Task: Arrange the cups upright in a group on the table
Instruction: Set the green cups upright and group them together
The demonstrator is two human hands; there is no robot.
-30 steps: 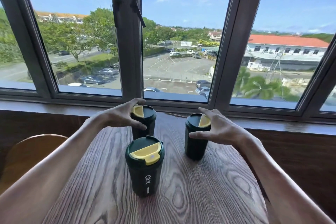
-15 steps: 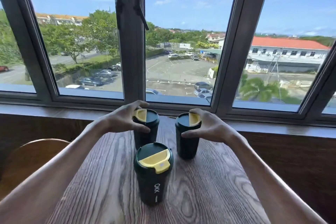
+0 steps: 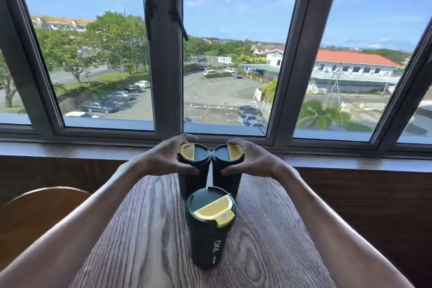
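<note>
Gripping two round dark-green cups, lids touching, at frame centre: left hand [image 3: 163,159] clamped on left cup [image 3: 193,170], right hand [image 3: 253,160] on right cup [image 3: 227,170]. Standing upright just below, third cup [image 3: 209,229] on grainy wooden table [image 3: 145,241].

Dark green cups [image 3: 207,238], yellow lid flaps.
White lettering is seen on the nearest; the table [image 3: 145,241] is dark-grained brown wood.
</note>
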